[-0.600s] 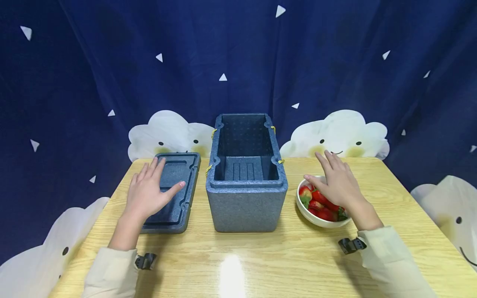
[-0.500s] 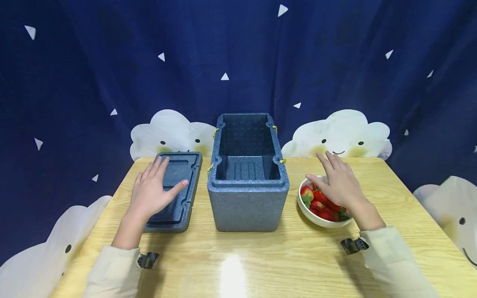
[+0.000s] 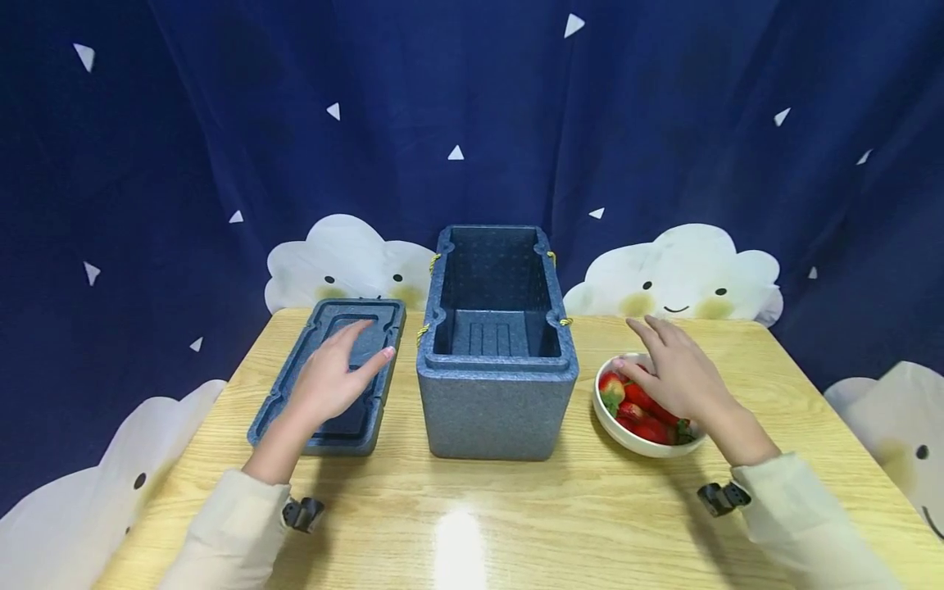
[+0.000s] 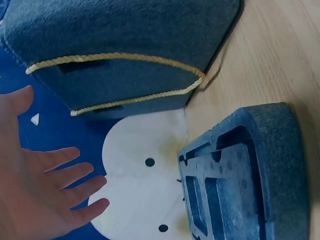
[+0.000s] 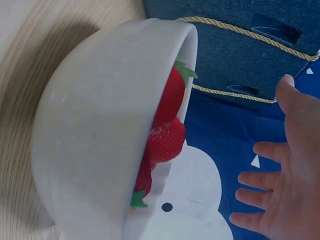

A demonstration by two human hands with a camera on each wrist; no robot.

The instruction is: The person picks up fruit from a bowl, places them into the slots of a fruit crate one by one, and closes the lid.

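Lid [image 3: 352,422] off, left of box [image 3: 497,416]; strawberries [image 3: 640,399] in bowl [image 3: 636,445] right of it — handling all ahead, I judge — my left hand [image 3: 332,383] above lid, right hand [image 3: 682,378] above bowl, fingers extended, nothing held.

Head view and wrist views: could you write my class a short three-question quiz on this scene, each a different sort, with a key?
1. Choose: what lies in the white bowl? a) lemons b) strawberries c) eggs
2. True or false: the right grip holds nothing.
3. Fill in: in the head view, the open-topped box stands between the bowl and the ____.
Key: 1 b; 2 true; 3 lid.
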